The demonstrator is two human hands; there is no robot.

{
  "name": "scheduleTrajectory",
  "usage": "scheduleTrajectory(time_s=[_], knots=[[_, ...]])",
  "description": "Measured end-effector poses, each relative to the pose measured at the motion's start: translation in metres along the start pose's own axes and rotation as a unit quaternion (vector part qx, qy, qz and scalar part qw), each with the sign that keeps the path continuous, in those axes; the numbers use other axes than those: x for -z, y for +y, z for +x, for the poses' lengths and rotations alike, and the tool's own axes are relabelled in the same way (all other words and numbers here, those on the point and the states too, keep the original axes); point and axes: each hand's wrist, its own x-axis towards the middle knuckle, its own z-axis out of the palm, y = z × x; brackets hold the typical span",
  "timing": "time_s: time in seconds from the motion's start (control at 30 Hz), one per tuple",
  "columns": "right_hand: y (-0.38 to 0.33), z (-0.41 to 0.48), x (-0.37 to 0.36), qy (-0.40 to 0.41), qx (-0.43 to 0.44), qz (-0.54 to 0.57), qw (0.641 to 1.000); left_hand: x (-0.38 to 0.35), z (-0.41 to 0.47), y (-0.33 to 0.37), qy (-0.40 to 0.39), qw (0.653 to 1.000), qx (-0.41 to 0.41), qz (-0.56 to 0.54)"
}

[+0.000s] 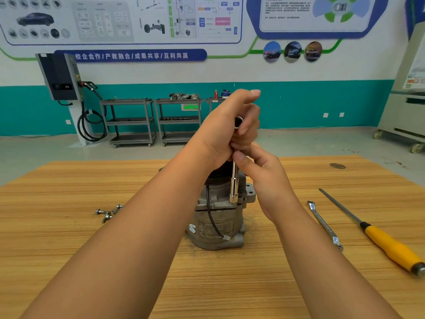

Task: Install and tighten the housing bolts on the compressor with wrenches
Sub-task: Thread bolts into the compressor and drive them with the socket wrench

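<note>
Counted on one wooden table (46, 203): one compressor (218, 217). Above the compressor, two hands, left hand (227, 125) and right hand (259, 178), both gripping one chrome socket wrench (234, 187). Left of the compressor, about four loose bolts (108, 212), heaped, partly hidden by a forearm. Right of the compressor, one ring spanner (324, 224) and one yellow-handled screwdriver (388, 245). Far behind the compressor, three metal carts (131, 120), plus one wall charger (58, 77).

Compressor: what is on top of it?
A chrome socket wrench stands upright on the compressor, held by the left hand and right hand. What its socket end covers cannot be seen.
</note>
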Motion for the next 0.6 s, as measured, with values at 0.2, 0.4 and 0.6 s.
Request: scheduleTrajectory(time_s=[0.2, 0.4, 0.6], knots=[[0.004, 0.002, -0.001, 0.011, -0.002, 0.001, 1.000, 0.010, 0.004, -0.001, -0.070, 0.994, 0.020, -0.076], [0.004, 0.002, 0.000, 0.008, -0.001, 0.000, 1.000, 0.015, 0.008, -0.002, -0.089, 0.988, 0.043, -0.119], [-0.001, 0.003, 0.004, -0.009, 0.007, -0.033, 0.999, 0.012, 0.002, -0.007, -0.061, 0.991, 0.000, -0.120]])
